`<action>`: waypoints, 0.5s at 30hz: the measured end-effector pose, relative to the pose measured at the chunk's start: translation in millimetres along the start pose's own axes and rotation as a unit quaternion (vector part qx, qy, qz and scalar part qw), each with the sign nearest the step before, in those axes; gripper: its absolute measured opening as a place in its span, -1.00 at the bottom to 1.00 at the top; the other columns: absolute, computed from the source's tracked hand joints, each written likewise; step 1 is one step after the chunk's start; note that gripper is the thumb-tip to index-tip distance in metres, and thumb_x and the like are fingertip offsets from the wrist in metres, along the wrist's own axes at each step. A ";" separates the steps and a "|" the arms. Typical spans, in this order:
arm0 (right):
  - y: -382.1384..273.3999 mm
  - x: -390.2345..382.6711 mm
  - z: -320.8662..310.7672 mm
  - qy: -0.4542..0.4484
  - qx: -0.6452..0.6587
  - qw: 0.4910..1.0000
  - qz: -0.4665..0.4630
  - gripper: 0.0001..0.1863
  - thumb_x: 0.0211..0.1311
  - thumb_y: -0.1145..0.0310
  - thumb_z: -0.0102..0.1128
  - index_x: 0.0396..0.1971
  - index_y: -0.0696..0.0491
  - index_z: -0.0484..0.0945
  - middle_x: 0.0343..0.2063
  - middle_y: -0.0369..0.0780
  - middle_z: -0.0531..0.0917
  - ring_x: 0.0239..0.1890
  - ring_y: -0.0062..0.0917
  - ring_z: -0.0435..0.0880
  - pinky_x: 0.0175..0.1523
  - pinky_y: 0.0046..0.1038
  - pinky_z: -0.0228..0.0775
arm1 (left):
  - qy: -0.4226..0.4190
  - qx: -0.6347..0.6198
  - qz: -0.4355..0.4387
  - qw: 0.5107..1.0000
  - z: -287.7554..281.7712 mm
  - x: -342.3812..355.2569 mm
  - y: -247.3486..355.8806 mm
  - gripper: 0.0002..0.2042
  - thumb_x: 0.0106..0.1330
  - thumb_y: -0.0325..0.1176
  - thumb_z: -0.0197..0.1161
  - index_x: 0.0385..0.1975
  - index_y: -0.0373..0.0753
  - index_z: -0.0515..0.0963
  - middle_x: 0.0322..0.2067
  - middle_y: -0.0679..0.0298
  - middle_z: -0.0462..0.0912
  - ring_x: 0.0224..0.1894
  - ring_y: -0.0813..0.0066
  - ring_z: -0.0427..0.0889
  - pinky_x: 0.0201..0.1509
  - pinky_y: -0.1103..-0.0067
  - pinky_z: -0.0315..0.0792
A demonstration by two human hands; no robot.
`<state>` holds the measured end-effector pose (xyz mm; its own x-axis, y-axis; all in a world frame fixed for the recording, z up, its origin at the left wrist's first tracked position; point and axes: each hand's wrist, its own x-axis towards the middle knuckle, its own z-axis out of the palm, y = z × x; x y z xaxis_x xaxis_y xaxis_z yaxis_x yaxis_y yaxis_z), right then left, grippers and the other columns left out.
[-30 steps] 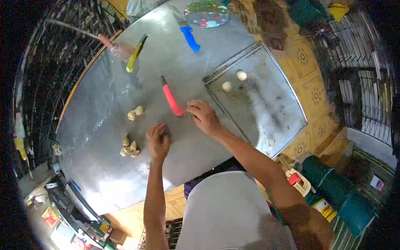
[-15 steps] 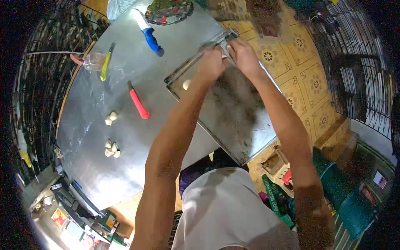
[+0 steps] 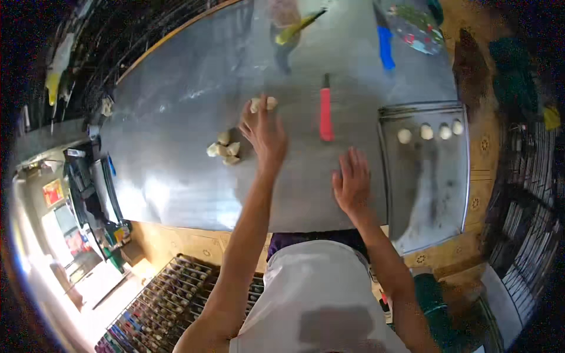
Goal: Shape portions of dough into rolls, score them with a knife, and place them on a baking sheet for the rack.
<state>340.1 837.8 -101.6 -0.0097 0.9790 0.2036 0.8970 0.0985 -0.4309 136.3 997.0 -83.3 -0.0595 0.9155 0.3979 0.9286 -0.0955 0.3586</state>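
Note:
My left hand (image 3: 265, 134) reaches over the metal table (image 3: 188, 106), fingers spread, its fingertips at two pale dough pieces (image 3: 262, 103). A small heap of dough pieces (image 3: 224, 147) lies just left of that hand. My right hand (image 3: 352, 183) rests flat and open on the table near the left edge of a metal baking tray (image 3: 435, 188). Several round dough balls (image 3: 429, 131) sit in a row along the tray's far edge. A red-handled knife (image 3: 325, 110) lies between my hands and the tray.
A blue-handled tool (image 3: 385, 46), a yellow-handled tool (image 3: 297, 26) and a patterned plate (image 3: 418, 26) lie at the table's far side. Wire racks (image 3: 170, 300) stand below the near edge, and cluttered shelving (image 3: 88, 182) sits to the left.
Both hands have left the tray's far edge and come back over the table. Several dough balls now line the tray; the left hand has gone to the loose dough pieces.

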 end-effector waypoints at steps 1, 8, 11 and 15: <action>-5.7 5.3 10.5 -0.006 -0.006 1.000 -0.005 -0.56 0.48 0.24 0.15 0.22 0.17 0.55 0.31 0.11 0.50 0.37 0.10 0.44 0.41 0.07 0.27 | -0.003 -0.031 -0.006 0.999 0.0 18.8 -31.2 -0.62 0.35 -0.42 0.31 0.18 -0.16 0.62 0.11 -0.03 0.54 0.28 -0.15 0.42 0.38 0.13 0.31; -14.1 2.1 7.9 -0.005 0.016 1.000 0.016 -0.46 0.44 0.23 0.21 0.30 0.20 0.46 0.33 0.09 0.48 0.38 0.08 0.42 0.42 0.00 0.28 | -0.216 -0.272 0.055 0.936 -38.3 32.4 -107.8 -0.71 0.27 -0.49 0.35 0.00 -0.14 0.69 -0.01 0.07 0.62 0.01 0.01 0.64 0.02 0.25 0.58; -70.9 5.4 -0.6 0.013 0.214 0.970 0.113 -0.46 0.38 0.26 0.31 0.26 0.21 0.48 0.21 0.06 0.57 0.22 0.03 0.56 0.27 -0.14 0.46 | -0.228 -0.276 0.154 0.921 -74.6 -31.1 -90.0 -0.63 0.19 -0.56 0.40 0.01 -0.13 0.67 -0.12 0.10 0.65 -0.10 -0.01 0.68 -0.12 0.24 0.62; -132.5 -18.3 17.2 -0.151 0.250 0.956 0.031 -0.58 0.39 0.31 0.29 0.18 0.12 0.54 -0.06 0.01 0.66 0.00 -0.01 0.64 0.06 -0.12 0.53 | -0.349 -0.319 0.040 0.880 -120.9 -143.4 -94.6 -0.58 0.27 -0.43 0.46 0.10 -0.19 0.50 -0.08 0.06 0.64 -0.14 -0.01 0.69 -0.13 0.27 0.62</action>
<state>213.9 810.0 -63.4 -0.1572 0.9853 -0.0662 0.5781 0.0375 -0.8151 12.6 827.5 -72.2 0.4435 0.8914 -0.0933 0.5113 -0.1662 0.8432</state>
